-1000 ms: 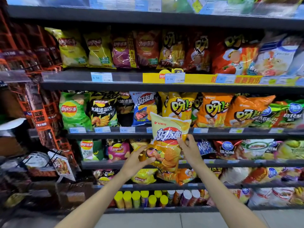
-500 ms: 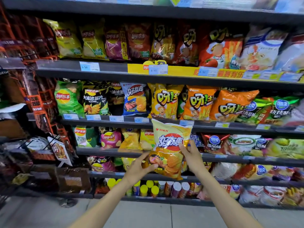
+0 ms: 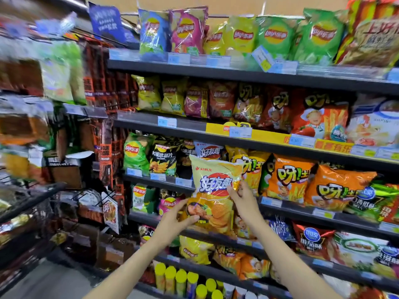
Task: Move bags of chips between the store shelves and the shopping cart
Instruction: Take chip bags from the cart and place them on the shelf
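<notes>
Item held: one yellow chip bag (image 3: 212, 190), upright, in front of the middle shelves (image 3: 216, 141).
Left hand (image 3: 172, 221): fingers pinch the bag's lower left edge.
Right hand (image 3: 245, 201): fingers grip its right side.
Count: two hands, one bag held; five shelf tiers visible.
Change: view has swung up-left; top shelf row now visible; bag raised slightly.

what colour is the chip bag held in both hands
Mostly yellow, with a red-and-blue logo; head view: chip bag.

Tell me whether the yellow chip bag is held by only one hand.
No: the left hand pinches the yellow chip bag low on its side while the right hand grips its other edge.
</notes>
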Available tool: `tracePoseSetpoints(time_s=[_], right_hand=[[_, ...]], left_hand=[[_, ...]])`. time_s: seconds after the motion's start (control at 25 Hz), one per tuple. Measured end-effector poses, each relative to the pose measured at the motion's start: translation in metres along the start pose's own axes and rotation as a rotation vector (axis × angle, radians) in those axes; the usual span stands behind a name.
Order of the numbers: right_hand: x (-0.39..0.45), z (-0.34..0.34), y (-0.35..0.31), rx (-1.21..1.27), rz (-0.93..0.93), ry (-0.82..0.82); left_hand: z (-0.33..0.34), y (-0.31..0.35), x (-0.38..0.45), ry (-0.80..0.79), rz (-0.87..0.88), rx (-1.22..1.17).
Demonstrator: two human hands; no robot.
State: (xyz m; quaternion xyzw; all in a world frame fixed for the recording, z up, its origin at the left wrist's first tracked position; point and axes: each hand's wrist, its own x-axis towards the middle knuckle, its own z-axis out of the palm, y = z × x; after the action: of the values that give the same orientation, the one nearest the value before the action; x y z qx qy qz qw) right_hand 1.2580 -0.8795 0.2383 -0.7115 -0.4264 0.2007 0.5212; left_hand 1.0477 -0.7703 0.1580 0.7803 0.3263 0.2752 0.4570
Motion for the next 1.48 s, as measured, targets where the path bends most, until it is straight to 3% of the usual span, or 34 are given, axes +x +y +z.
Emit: tracePoseSetpoints(time_s=[0.36,0.68,1.16,1.48], right_hand=[[0.061,0.088,-0.086,0.003,-0.138,0.009],[0.087,0.103,-0.136,-0.049,-0.153,0.192],[0.049,0.065,-0.137,-0.04,-0.04,0.424],[0.028,0.035,-0.086,-0.097,0.051,0.467]], left_hand=[[-0.127,-0.001,0.041,0.091,0.079,0.019],[-0.18,0.016,0.097,-0.003,0.249,0.03],[-0.142,0.036,0.142,-0.297,0.38,-0.056],[-0.074,0.025,0.132,-0.354,0.334,-0.085]])
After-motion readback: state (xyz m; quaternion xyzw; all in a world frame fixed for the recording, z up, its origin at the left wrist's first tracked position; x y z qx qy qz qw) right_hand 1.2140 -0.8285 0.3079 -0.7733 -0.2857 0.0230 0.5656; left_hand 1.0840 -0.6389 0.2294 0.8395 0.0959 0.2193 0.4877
